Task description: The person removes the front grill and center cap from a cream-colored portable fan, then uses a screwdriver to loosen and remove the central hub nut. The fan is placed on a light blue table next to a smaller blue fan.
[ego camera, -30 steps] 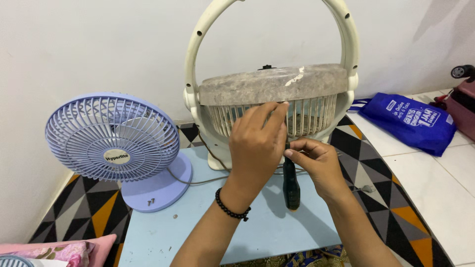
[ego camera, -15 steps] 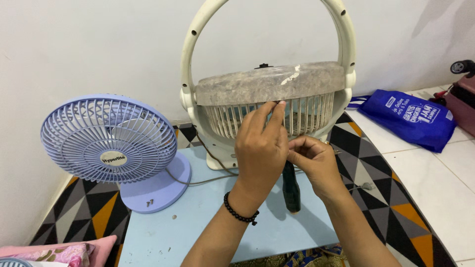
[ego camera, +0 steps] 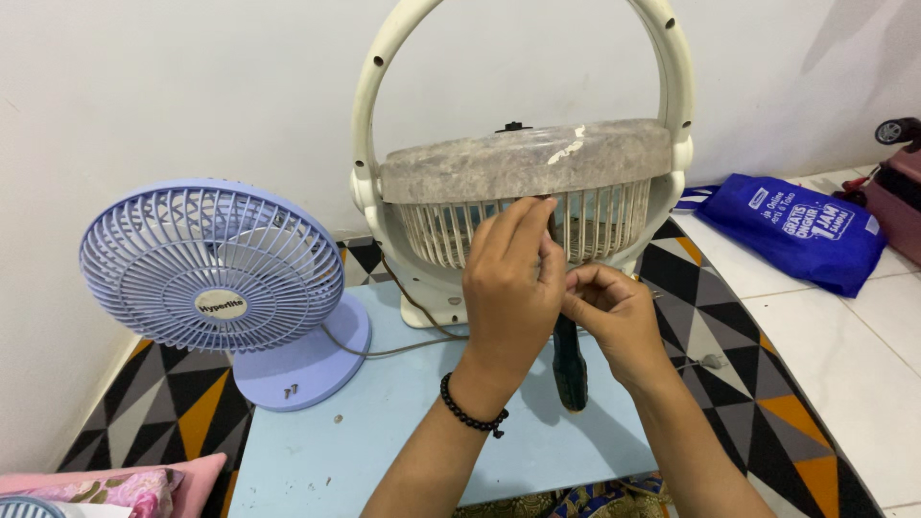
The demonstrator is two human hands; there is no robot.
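Note:
A cream fan point(ego camera: 523, 187) with a round ring frame stands on a light blue board point(ego camera: 403, 422), its dusty grille head tilted flat. My left hand point(ego camera: 510, 288), with a black bead bracelet at the wrist, reaches up so its fingertips touch the grille slats and the thin shaft of a screwdriver. My right hand point(ego camera: 617, 321) grips the screwdriver point(ego camera: 570, 364), whose dark green handle hangs below both hands. The tip is hidden behind my left fingers.
A small lilac desk fan point(ego camera: 216, 273) stands at the left, with loose screws point(ego camera: 290, 390) on its base. A grey cord point(ego camera: 384, 347) runs across the board. A blue bag point(ego camera: 791, 230) lies at the right on white tiles, beside a patterned mat point(ego camera: 739, 317).
My left hand has shifted slightly right and closed in on the screwdriver shaft at the grille. My right hand stays on the screwdriver, almost unmoved.

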